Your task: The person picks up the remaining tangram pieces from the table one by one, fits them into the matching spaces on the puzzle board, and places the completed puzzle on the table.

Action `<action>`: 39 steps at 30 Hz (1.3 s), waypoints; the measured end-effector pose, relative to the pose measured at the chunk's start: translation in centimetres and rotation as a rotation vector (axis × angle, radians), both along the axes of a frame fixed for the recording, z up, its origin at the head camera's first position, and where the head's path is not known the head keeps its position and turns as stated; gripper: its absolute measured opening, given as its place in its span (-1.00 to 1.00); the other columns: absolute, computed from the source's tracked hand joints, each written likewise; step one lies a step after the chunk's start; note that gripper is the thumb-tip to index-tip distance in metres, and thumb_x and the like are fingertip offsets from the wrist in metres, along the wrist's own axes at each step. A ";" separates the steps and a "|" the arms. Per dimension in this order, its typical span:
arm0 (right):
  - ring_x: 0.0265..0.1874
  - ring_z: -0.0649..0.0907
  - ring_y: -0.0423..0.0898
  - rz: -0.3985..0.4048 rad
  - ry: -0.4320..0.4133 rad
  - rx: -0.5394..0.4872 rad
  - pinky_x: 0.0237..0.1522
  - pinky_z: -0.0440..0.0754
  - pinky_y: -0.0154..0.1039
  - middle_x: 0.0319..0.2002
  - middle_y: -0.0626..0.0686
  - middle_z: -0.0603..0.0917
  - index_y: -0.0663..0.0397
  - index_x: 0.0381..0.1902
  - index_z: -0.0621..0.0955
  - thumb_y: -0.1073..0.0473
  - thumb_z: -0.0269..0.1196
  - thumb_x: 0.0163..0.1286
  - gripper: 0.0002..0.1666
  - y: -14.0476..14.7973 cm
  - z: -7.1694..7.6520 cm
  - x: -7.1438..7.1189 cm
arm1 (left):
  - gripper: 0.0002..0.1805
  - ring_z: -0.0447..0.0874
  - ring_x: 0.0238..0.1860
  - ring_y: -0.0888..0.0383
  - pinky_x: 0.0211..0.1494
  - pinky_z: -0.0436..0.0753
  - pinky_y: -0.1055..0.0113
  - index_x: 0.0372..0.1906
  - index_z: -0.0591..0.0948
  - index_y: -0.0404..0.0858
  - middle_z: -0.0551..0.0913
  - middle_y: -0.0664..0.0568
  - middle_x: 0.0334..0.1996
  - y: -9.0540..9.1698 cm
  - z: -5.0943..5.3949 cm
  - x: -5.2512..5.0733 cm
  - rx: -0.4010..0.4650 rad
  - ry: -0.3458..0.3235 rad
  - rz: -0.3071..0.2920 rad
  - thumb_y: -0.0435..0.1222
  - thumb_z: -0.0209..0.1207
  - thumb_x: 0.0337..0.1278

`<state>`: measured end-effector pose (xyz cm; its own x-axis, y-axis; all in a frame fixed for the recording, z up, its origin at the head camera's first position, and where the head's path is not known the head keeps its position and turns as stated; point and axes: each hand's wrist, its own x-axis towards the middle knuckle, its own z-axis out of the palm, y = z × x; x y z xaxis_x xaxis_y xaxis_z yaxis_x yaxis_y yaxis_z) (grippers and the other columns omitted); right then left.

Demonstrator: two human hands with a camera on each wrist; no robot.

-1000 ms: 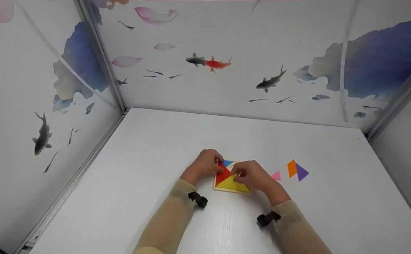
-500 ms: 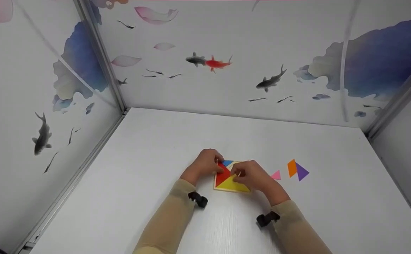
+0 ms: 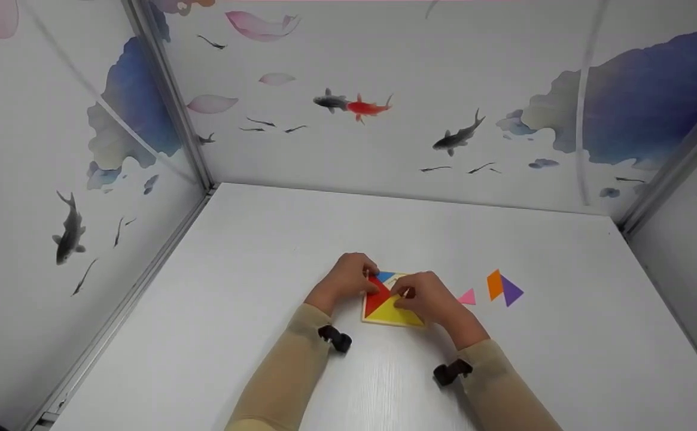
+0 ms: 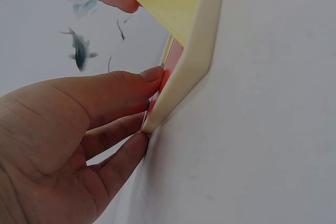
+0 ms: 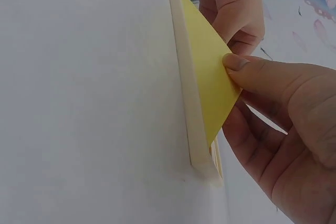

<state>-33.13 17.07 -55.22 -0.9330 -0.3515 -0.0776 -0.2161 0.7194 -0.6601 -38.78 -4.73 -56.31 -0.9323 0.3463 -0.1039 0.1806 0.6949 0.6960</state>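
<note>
A square wooden tangram tray [image 3: 378, 322] lies on the table under both hands. My left hand [image 3: 346, 278] grips its left edge, with the thumb over the red triangle [image 3: 374, 304] inside. My right hand [image 3: 435, 299] pinches the tip of the large yellow triangle [image 5: 210, 77] between thumb and fingers. In the wrist views the yellow triangle's long side lies along the tray's near rim [image 5: 186, 93]. A blue piece [image 3: 386, 276] shows at the tray's far left corner. The right hand hides the tray's right part.
Right of the tray lie a small pink triangle [image 3: 469, 297], an orange parallelogram [image 3: 495, 285] and a purple triangle [image 3: 511, 291], the last two touching. White panels printed with fish enclose the white table [image 3: 300, 227] at the back and sides.
Both hands keep their places at the tray, and the pieces lie as before. Only a very slight shift of the whole view shows.
</note>
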 end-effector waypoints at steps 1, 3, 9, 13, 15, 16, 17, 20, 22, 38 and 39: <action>-0.23 0.63 -0.09 -0.005 -0.001 0.001 -0.09 0.72 -0.21 -0.23 -0.14 0.74 -0.21 -0.11 0.84 0.21 0.49 0.38 -0.82 0.0 0.0 0.0 | -0.61 0.57 -0.01 0.09 0.22 0.68 0.18 0.10 0.79 -0.16 0.70 0.07 -0.02 0.0 0.0 0.0 0.001 -0.001 0.001 -0.23 0.54 0.16; -0.22 0.63 -0.08 -0.018 -0.009 -0.003 -0.09 0.72 -0.21 -0.23 -0.13 0.74 -0.20 -0.10 0.84 0.21 0.49 0.38 -0.81 -0.1 0.0 0.0 | -0.60 0.57 -0.01 0.09 0.23 0.69 0.18 0.10 0.79 -0.15 0.70 0.07 -0.02 0.0 0.0 0.0 -0.003 -0.001 0.002 -0.23 0.55 0.16; -0.24 0.62 -0.08 -0.048 -0.025 -0.001 -0.13 0.72 -0.23 -0.24 -0.12 0.73 -0.22 -0.10 0.84 0.21 0.52 0.35 -0.78 0.0 -0.3 0.0 | -0.58 0.58 0.01 0.09 0.25 0.69 0.18 0.12 0.78 -0.14 0.70 0.08 -0.01 0.2 -0.2 -0.2 -0.005 -0.010 -0.002 -0.22 0.55 0.15; -0.25 0.62 -0.08 -0.052 -0.035 0.005 -0.15 0.72 -0.24 -0.24 -0.11 0.72 -0.20 -0.06 0.84 0.21 0.53 0.33 -0.75 0.0 -0.5 0.0 | -0.58 0.58 0.00 0.09 0.24 0.69 0.18 0.12 0.78 -0.14 0.70 0.09 -0.02 0.3 -0.3 -0.3 0.000 -0.018 -0.006 -0.22 0.55 0.15; -0.25 0.62 -0.08 -0.048 -0.044 0.003 -0.16 0.71 -0.24 -0.24 -0.10 0.71 -0.18 -0.05 0.83 0.21 0.54 0.32 -0.74 0.0 -0.6 0.0 | -0.59 0.58 -0.01 0.10 0.23 0.69 0.18 0.11 0.78 -0.14 0.69 0.10 -0.03 0.2 -0.3 -0.2 0.003 -0.021 0.000 -0.22 0.55 0.14; -0.25 0.62 -0.07 -0.045 -0.046 0.004 -0.16 0.70 -0.23 -0.25 -0.10 0.70 -0.17 -0.04 0.83 0.20 0.54 0.32 -0.73 0.0 -0.6 0.0 | -0.59 0.58 -0.01 0.10 0.23 0.68 0.19 0.11 0.79 -0.14 0.69 0.10 -0.04 0.2 -0.3 -0.2 0.004 -0.019 0.001 -0.22 0.55 0.14; -0.25 0.61 -0.07 -0.042 -0.045 0.004 -0.18 0.70 -0.23 -0.25 -0.09 0.70 -0.16 -0.05 0.83 0.20 0.54 0.31 -0.73 0.0 -0.6 0.0 | -0.59 0.58 -0.01 0.10 0.22 0.68 0.19 0.10 0.79 -0.14 0.70 0.10 -0.04 0.2 -0.3 -0.3 0.003 -0.015 0.000 -0.22 0.55 0.14; -0.25 0.61 -0.07 -0.032 -0.044 0.008 -0.20 0.67 -0.22 -0.27 -0.08 0.69 -0.13 -0.05 0.82 0.19 0.55 0.31 -0.74 -0.1 -0.6 0.0 | -0.60 0.57 -0.02 0.11 0.20 0.67 0.21 0.10 0.79 -0.14 0.71 0.09 -0.04 0.1 -0.3 -0.2 -0.003 -0.003 -0.004 -0.21 0.55 0.14; -0.25 0.61 -0.07 -0.031 -0.040 0.015 -0.19 0.67 -0.22 -0.27 -0.08 0.69 -0.13 -0.06 0.82 0.19 0.55 0.30 -0.75 -0.1 -0.7 0.0 | -0.60 0.56 -0.02 0.11 0.20 0.66 0.20 0.10 0.80 -0.15 0.71 0.08 -0.03 0.0 -0.4 -0.2 -0.006 0.006 -0.008 -0.21 0.54 0.14; -0.20 0.61 -0.07 -0.056 -0.067 0.026 -0.07 0.70 -0.18 -0.22 -0.09 0.69 -0.13 -0.04 0.82 0.19 0.55 0.31 -0.74 -0.3 -0.7 -0.2 | -0.58 0.57 -0.01 0.10 0.21 0.66 0.18 0.13 0.78 -0.17 0.70 0.08 -0.02 0.0 -0.4 -0.3 -0.007 -0.002 -0.001 -0.21 0.53 0.15; -0.20 0.61 -0.07 -0.052 -0.065 0.027 -0.07 0.70 -0.18 -0.22 -0.09 0.69 -0.13 -0.04 0.82 0.18 0.55 0.31 -0.74 -0.3 -0.8 -0.2 | -0.58 0.57 -0.01 0.10 0.21 0.67 0.18 0.13 0.78 -0.17 0.70 0.08 -0.02 0.0 -0.4 -0.2 -0.005 -0.006 0.002 -0.21 0.53 0.15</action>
<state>-33.37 16.75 -55.98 -0.9427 -0.2993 -0.1473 -0.1351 0.7463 -0.6517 -39.02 -4.75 -56.68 -0.9324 0.3439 -0.1114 0.1749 0.6987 0.6937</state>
